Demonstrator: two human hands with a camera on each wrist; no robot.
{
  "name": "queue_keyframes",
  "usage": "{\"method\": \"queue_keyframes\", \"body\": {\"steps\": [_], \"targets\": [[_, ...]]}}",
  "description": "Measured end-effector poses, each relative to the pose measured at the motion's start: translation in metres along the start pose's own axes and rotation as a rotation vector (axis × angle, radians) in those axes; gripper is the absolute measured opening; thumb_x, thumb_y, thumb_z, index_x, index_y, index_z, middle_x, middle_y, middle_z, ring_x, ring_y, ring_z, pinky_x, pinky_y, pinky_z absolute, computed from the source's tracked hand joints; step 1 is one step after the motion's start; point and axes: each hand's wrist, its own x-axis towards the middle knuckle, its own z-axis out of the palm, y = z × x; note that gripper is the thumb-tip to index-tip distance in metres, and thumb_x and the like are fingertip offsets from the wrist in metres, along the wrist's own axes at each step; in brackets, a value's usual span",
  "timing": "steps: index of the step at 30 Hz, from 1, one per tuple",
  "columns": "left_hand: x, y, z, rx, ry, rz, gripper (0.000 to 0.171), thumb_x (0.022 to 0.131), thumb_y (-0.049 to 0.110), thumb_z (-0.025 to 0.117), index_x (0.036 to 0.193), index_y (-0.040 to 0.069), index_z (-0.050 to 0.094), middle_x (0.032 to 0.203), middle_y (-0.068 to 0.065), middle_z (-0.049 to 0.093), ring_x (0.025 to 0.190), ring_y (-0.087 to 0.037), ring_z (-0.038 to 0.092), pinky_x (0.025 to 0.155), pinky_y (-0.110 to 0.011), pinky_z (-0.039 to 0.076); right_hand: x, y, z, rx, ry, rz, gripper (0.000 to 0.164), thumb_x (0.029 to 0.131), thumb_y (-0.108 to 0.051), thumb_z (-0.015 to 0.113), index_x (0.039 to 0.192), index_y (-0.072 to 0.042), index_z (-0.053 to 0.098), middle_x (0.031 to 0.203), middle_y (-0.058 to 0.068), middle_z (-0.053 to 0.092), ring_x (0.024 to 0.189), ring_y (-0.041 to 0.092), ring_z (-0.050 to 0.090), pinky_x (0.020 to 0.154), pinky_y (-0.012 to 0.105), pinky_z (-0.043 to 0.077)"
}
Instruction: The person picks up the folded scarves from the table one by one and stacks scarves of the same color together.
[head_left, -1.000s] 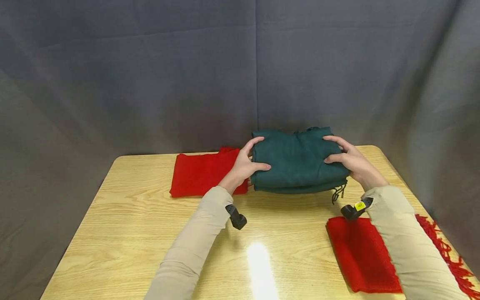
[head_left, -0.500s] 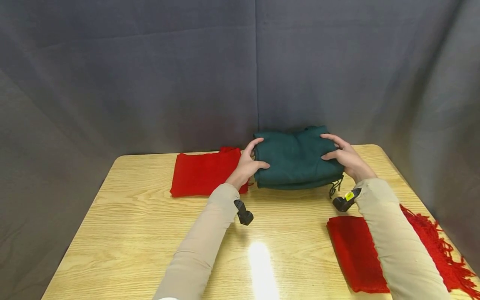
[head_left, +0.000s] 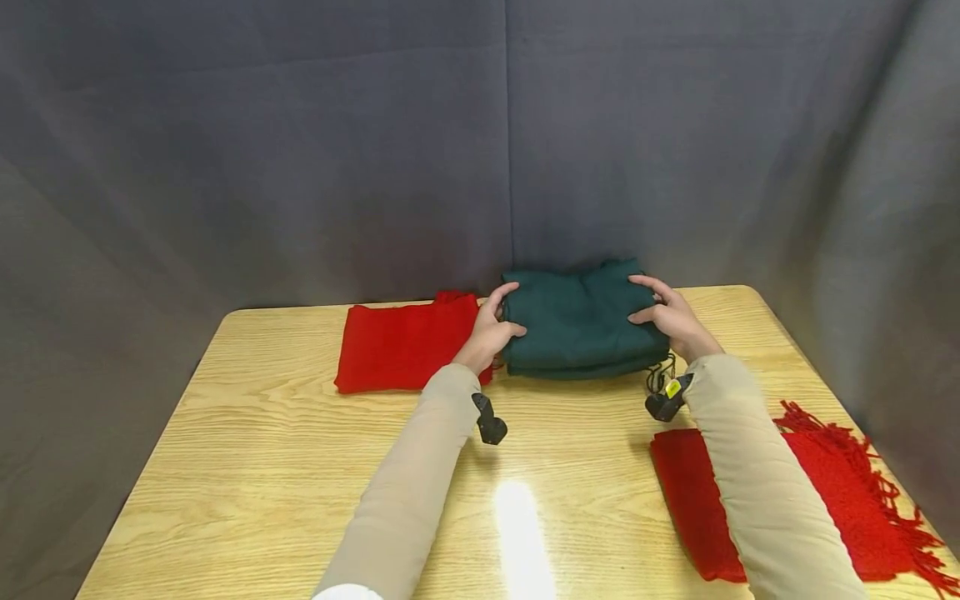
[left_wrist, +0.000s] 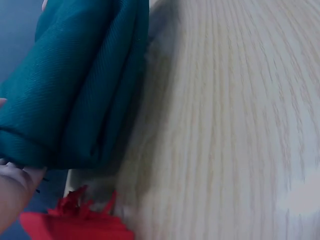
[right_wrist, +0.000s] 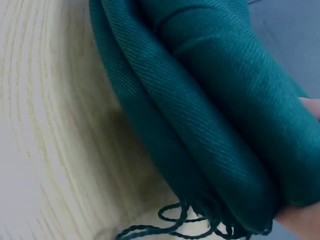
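A folded dark green scarf [head_left: 581, 321] is held between both hands at the table's far edge. My left hand [head_left: 486, 333] grips its left end, thumb and a finger on top and the other fingers hidden below. My right hand [head_left: 675, 321] grips the right end in the same way. Dark tassels [right_wrist: 200, 225] hang from the scarf's right end in the right wrist view. The left wrist view shows the scarf's layered folds [left_wrist: 75, 85] above the wooden table, with a shadow under them.
A folded red cloth [head_left: 405, 346] lies at the back, left of the green scarf. Another folded red scarf [head_left: 840, 500] with fringe [head_left: 885, 483] lies at the front right, partly under my right forearm. A grey curtain [head_left: 360, 167] hangs behind the wooden table [head_left: 300, 467].
The green scarf has shifted slightly left, held by both hands. My right hand and forearm moved left, showing more of the right red scarf.
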Motion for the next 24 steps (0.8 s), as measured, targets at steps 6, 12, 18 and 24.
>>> {"method": "queue_keyframes", "body": {"steps": [6, 12, 18, 24], "targets": [[0.002, -0.01, 0.0, 0.011, 0.013, -0.01, 0.073, 0.073, -0.016, 0.057, 0.133, 0.025, 0.044, 0.134, -0.007, 0.041, 0.116, -0.025, 0.043, 0.093, -0.04, 0.041, 0.004, 0.01, 0.006, -0.034, 0.024, -0.002, 0.068, 0.082, 0.006, 0.053, 0.143, -0.015, 0.03, 0.149, 0.016, 0.001, 0.134, 0.036, 0.005, 0.106, 0.054, 0.009], [0.003, -0.017, 0.0, 0.004, 0.012, -0.011, 0.074, 0.072, -0.018, 0.055, 0.133, 0.022, 0.043, 0.131, -0.009, 0.044, 0.114, -0.026, 0.045, 0.092, -0.039, 0.041, 0.007, 0.017, 0.011, -0.044, 0.025, 0.012, 0.068, 0.082, 0.005, 0.052, 0.143, -0.014, 0.029, 0.15, 0.013, 0.002, 0.134, 0.035, 0.005, 0.105, 0.055, 0.01], [0.001, -0.018, 0.0, 0.015, 0.01, -0.014, 0.073, 0.073, -0.017, 0.054, 0.135, 0.02, 0.042, 0.131, -0.01, 0.043, 0.115, -0.027, 0.044, 0.094, -0.04, 0.039, 0.006, 0.026, 0.01, -0.03, 0.022, 0.021, 0.069, 0.083, 0.006, 0.051, 0.144, -0.012, 0.025, 0.151, 0.01, -0.003, 0.135, 0.034, 0.001, 0.106, 0.054, 0.01], [0.0, -0.02, 0.0, 0.073, 0.018, -0.051, 0.072, 0.074, -0.015, 0.054, 0.136, 0.02, 0.04, 0.142, -0.005, 0.031, 0.126, -0.024, 0.032, 0.099, -0.042, 0.034, 0.003, 0.034, 0.005, -0.013, 0.018, 0.04, 0.068, 0.084, 0.005, 0.05, 0.145, -0.011, 0.023, 0.151, 0.014, 0.002, 0.136, 0.033, 0.003, 0.105, 0.054, 0.012]]}}
